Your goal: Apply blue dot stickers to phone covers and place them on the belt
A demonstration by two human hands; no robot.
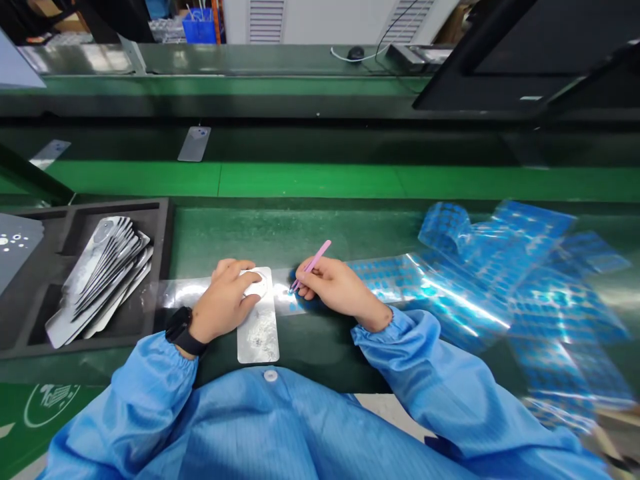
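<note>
A silver phone back plate (259, 328) lies flat on the green bench in front of me. My left hand (226, 300) rests on its upper end with the fingers curled over it, pressing it down. My right hand (334, 287) pinches pink tweezers (311, 265). The tweezer tips touch a clear film strip covered with small blue stickers (400, 280), just right of the plate. A black watch sits on my left wrist, and both arms wear blue sleeves.
A black foam tray (155, 267) at the left holds a fanned stack of silver plates (100, 280). Crumpled blue sticker film (525, 280) spreads over the right. Behind runs a green conveyor (320, 179) carrying two plates, one of them (194, 143).
</note>
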